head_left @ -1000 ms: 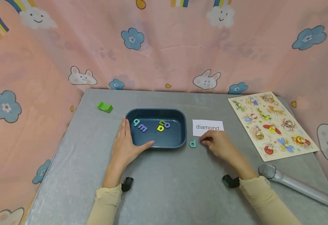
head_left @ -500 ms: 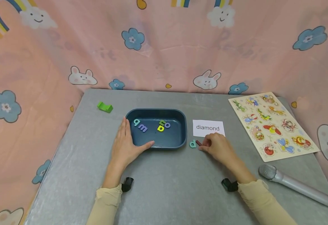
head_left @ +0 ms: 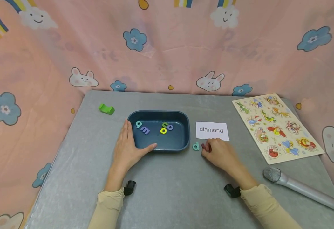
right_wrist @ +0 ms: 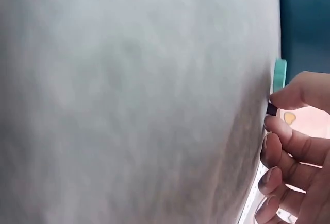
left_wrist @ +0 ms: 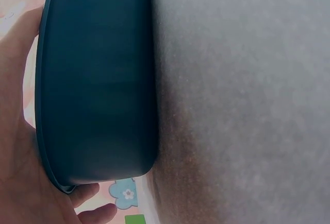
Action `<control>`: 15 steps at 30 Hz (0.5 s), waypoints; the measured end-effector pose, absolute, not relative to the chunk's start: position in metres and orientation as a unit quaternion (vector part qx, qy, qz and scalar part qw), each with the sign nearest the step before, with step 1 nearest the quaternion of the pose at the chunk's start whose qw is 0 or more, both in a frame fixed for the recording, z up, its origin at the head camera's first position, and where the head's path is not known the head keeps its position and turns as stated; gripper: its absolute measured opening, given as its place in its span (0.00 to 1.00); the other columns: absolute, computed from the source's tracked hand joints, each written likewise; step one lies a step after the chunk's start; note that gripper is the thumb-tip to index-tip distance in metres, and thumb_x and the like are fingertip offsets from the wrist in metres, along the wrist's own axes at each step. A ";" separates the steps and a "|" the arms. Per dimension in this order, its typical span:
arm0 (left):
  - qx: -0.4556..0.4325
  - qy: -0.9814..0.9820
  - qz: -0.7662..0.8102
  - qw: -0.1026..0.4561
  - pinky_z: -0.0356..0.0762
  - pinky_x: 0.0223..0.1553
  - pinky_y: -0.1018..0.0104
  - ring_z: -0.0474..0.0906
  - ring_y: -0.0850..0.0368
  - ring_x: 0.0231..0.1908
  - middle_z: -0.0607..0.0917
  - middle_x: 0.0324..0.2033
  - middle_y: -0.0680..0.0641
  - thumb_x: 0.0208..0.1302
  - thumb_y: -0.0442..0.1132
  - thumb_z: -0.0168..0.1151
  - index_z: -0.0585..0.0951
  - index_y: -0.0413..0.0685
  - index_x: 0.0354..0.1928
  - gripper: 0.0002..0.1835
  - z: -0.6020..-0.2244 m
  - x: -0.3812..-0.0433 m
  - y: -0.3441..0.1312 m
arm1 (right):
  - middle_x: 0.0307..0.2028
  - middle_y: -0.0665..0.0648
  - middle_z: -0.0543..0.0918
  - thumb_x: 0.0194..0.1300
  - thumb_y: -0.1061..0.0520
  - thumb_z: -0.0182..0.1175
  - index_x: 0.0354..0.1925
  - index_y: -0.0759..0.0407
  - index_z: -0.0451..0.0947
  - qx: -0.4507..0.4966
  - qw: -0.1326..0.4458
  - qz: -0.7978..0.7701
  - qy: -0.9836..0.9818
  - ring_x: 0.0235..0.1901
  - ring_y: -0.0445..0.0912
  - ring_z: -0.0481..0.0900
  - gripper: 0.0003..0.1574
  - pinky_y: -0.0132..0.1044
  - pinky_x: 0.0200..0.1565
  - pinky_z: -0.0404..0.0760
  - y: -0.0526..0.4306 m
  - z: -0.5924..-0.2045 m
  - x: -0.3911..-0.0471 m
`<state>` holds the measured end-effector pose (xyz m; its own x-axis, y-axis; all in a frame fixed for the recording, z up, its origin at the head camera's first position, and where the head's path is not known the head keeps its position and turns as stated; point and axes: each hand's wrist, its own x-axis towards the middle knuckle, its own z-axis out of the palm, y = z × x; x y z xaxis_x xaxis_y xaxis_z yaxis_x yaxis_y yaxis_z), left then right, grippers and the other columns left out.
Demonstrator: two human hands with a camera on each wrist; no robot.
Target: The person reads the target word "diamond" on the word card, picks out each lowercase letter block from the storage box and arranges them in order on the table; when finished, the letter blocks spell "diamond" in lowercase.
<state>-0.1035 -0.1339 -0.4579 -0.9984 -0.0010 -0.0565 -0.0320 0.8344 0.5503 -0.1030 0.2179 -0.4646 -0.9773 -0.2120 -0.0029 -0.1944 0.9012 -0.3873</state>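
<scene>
The dark reddish-brown, bar-like small letter piece [head_left: 203, 146] is just right of the frame's centre, pinched between the thumb and forefinger of your right hand [head_left: 219, 153]. Your right wrist's view shows it caught between those two fingers, low over the grey desk [head_left: 172, 190]; you cannot tell from here whether it touches the surface. The flat teal letter "d" [head_left: 195, 146] lies just to its left, apart from it. Just above them is the white rectangular card printed "diamond" [head_left: 211, 130].

The step in hand seems to be setting the brown piece in line beside the teal letter. The next move calls for squaring it up, then parting thumb and forefinger gently, without nudging its neighbour.

At the frame's centre, your left hand [head_left: 126, 148] steadies the dark blue rectangular tray [head_left: 181, 136], fingers straight along its left wall, thumb stretched over the near rim. Five coloured letter pieces [head_left: 145, 130] lie inside, in two loose groups.

Farther out are a bright green notched block [head_left: 106, 109] at upper left, a wooden insect puzzle board [head_left: 305, 153] at right and a silver-grey microphone [head_left: 304, 189] at lower right.
</scene>
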 end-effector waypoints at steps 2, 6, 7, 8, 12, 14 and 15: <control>-0.009 0.957 0.288 0.027 0.48 0.83 0.38 0.40 0.41 0.86 0.38 0.87 0.43 0.51 0.78 0.72 0.36 0.44 0.86 0.78 -0.458 -0.103 -0.134 | 0.19 0.51 0.74 0.63 0.56 0.70 0.19 0.52 0.72 -0.101 0.018 -0.197 0.975 0.21 0.44 0.69 0.20 0.37 0.25 0.65 0.216 -0.466 -0.102; -0.008 0.958 0.286 0.026 0.48 0.83 0.38 0.40 0.41 0.86 0.38 0.87 0.42 0.52 0.78 0.72 0.37 0.43 0.86 0.78 -0.458 -0.103 -0.134 | 0.20 0.50 0.75 0.63 0.56 0.71 0.19 0.52 0.73 -0.095 0.007 -0.199 0.975 0.21 0.44 0.70 0.20 0.36 0.25 0.65 0.214 -0.469 -0.101; -0.008 0.958 0.286 0.026 0.48 0.83 0.38 0.40 0.41 0.86 0.38 0.87 0.42 0.52 0.78 0.72 0.37 0.43 0.86 0.78 -0.458 -0.103 -0.134 | 0.20 0.50 0.76 0.62 0.56 0.71 0.20 0.52 0.73 -0.094 0.005 -0.199 0.975 0.22 0.44 0.70 0.20 0.36 0.25 0.66 0.214 -0.469 -0.101; -0.008 0.958 0.286 0.026 0.48 0.83 0.38 0.40 0.40 0.86 0.38 0.87 0.42 0.52 0.78 0.72 0.37 0.43 0.86 0.78 -0.459 -0.103 -0.134 | 0.21 0.51 0.76 0.62 0.56 0.72 0.20 0.52 0.73 -0.093 0.003 -0.200 0.975 0.22 0.44 0.70 0.19 0.37 0.26 0.66 0.215 -0.469 -0.100; -0.007 0.957 0.289 0.023 0.48 0.83 0.38 0.40 0.40 0.86 0.38 0.87 0.42 0.52 0.78 0.72 0.37 0.43 0.86 0.78 -0.459 -0.103 -0.134 | 0.22 0.51 0.77 0.61 0.56 0.73 0.21 0.52 0.74 -0.095 0.001 -0.204 0.974 0.22 0.44 0.70 0.18 0.37 0.26 0.66 0.215 -0.470 -0.100; -0.005 0.957 0.291 0.021 0.48 0.83 0.38 0.40 0.40 0.86 0.38 0.87 0.42 0.52 0.77 0.72 0.37 0.43 0.86 0.78 -0.460 -0.103 -0.134 | 0.22 0.51 0.77 0.61 0.56 0.73 0.21 0.52 0.74 -0.098 0.002 -0.207 0.974 0.22 0.44 0.70 0.18 0.37 0.26 0.66 0.216 -0.470 -0.100; -0.004 0.956 0.291 0.021 0.48 0.83 0.38 0.40 0.40 0.86 0.38 0.87 0.42 0.52 0.77 0.72 0.37 0.43 0.86 0.78 -0.460 -0.103 -0.134 | 0.22 0.51 0.77 0.61 0.56 0.73 0.22 0.52 0.74 -0.099 0.003 -0.207 0.973 0.22 0.44 0.70 0.18 0.37 0.26 0.66 0.216 -0.469 -0.100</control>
